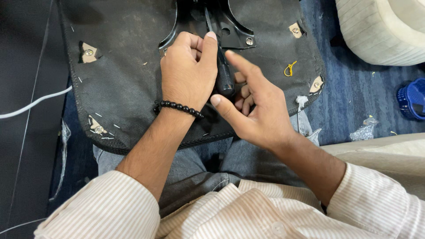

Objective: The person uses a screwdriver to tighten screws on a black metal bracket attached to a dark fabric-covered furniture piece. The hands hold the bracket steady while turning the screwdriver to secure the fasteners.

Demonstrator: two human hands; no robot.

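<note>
Left hand (186, 71) grips screwdriver (223, 71), middle of frame. Right hand (256, 110) open, steadies handle. Bracket screw (249, 41) in; seat (124, 79) not finished.

A blue basket (412, 98) is seen on the blue carpet (354, 88) at the right. A big cream cushion (380, 28) is seen above it, and a white cable (31, 104) at the left.

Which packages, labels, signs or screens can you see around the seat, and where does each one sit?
No labels, signs or screens show.
Clear plastic wrapping scrap: crumpled on the blue floor, right of the seat base.
Clear plastic film: hanging strip at the seat base's left edge.
Blue basket-like container: far right edge, ribbed, partly cut off.
</note>
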